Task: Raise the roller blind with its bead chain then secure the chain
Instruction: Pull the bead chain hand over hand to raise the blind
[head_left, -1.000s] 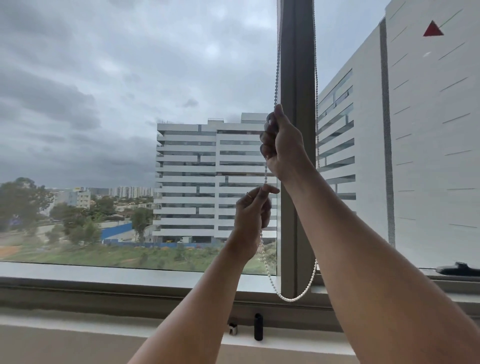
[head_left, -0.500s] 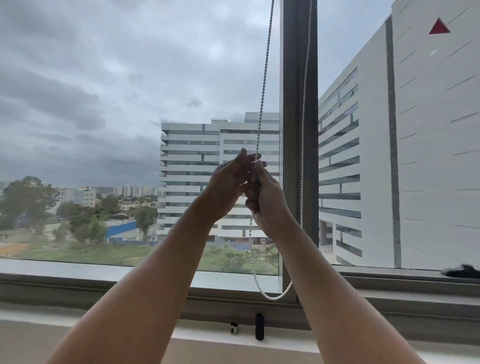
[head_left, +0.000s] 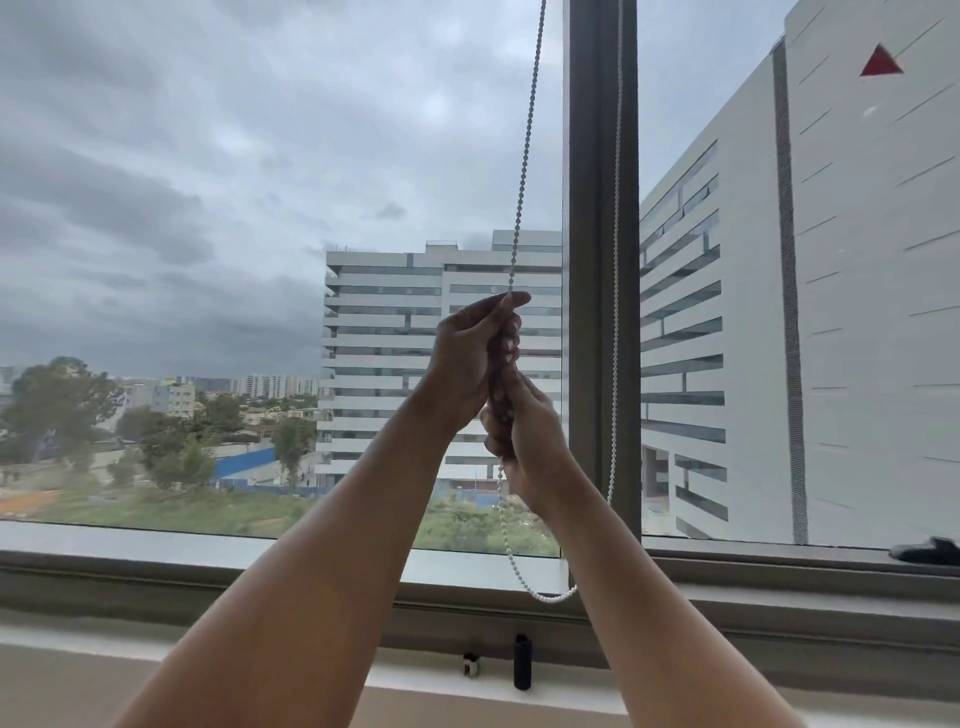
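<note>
Both hands clasped on front strand of bead chain, at window mullion.

Left hand (head_left: 465, 358) upper, fingers curled round the bead chain (head_left: 525, 156); right hand (head_left: 524, 431) directly below and touching it, fist closed on the same strand. Chain runs taut and slightly slanted up out of view; below the right hand it hangs slack, loops just above the sill (head_left: 208, 551), and rises along the dark mullion (head_left: 597, 208). Blind itself not in view.

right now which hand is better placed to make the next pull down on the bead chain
Probably the left hand: it grips the near strand of the bead chain at the top, so has more travel downward. The right hand sits just below it, already lower.
</note>
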